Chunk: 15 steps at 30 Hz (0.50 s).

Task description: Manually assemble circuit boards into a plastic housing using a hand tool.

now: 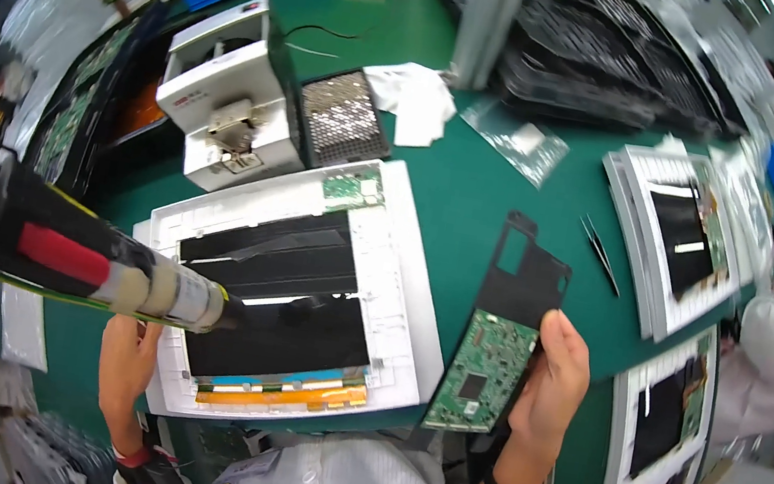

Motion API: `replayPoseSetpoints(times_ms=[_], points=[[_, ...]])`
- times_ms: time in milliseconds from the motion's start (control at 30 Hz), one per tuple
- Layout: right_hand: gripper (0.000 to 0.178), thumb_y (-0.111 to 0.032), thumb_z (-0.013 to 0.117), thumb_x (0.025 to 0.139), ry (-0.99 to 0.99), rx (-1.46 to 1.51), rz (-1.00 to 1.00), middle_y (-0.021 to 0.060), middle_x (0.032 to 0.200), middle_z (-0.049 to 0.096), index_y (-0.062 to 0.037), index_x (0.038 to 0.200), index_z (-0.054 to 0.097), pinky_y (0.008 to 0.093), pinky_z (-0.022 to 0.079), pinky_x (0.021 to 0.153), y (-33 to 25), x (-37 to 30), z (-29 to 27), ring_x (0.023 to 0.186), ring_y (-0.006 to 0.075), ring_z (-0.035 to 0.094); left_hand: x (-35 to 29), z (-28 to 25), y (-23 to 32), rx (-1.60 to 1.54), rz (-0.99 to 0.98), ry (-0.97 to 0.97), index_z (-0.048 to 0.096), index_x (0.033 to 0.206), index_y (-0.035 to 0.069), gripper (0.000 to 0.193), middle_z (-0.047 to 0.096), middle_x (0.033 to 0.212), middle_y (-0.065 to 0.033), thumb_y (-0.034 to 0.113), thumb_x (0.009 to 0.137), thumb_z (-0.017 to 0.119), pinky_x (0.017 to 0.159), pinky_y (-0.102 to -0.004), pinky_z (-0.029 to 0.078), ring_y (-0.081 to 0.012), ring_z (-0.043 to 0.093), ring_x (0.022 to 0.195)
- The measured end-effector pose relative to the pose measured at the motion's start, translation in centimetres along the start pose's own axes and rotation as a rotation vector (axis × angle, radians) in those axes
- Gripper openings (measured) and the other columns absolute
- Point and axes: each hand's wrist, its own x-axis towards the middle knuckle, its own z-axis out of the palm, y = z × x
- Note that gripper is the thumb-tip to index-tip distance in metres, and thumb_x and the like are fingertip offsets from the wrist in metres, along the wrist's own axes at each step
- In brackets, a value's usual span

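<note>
On the right, my right hand (555, 385) pinches the edge of a green circuit board (485, 374). A black cut-out sheet (529, 275) extends beyond the board's far end; I cannot tell whether they are joined. Left of it lies a white plastic panel housing (403, 346) with a glossy black panel (292, 328), an orange flat strip (282, 396) and a small green board (355, 188). My left hand (125, 373) is at the housing's left edge, its fingertips hidden behind a hanging cylindrical power screwdriver (185, 299) that reaches over the panel.
Tweezers (600, 256) lie on the green mat (433, 209). Stacked white housings (630, 210) stand on the right. Behind are a white screw-feeder-like machine (231, 106), a metal mesh box (344, 119), white cloths (415, 99), a clear bag (514, 141) and black trays (608, 59).
</note>
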Motion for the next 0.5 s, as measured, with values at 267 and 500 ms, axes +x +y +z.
replayPoseSetpoints(times_ms=[267,500], points=[[0.024,-0.017,0.051,0.1,-0.061,0.054,0.001,-0.0048,0.07,0.053,-0.008,0.078,0.054,0.0172,0.043,0.052,-3.3,-3.4,-2.9,0.057,0.0009,0.049,-1.3,-0.3,0.9,0.145,0.154,0.179,0.056,0.083,-0.003,0.021,0.062,0.075,-0.0226,0.015,0.092,0.058,0.06,-0.0466,0.046,-0.0406,0.061,0.068],[0.025,-0.018,0.055,0.097,-0.121,-0.126,-0.016,-0.0056,0.065,0.051,-0.0087,0.075,0.053,0.0167,0.032,0.045,-5.0,-6.6,-1.8,0.053,0.0002,0.044,-5.0,-2.1,-1.9,-0.009,0.049,0.251,0.057,0.078,-0.003,0.019,0.062,0.069,-0.0227,0.012,0.089,0.06,0.059,-0.0479,0.045,-0.0415,0.061,0.067]])
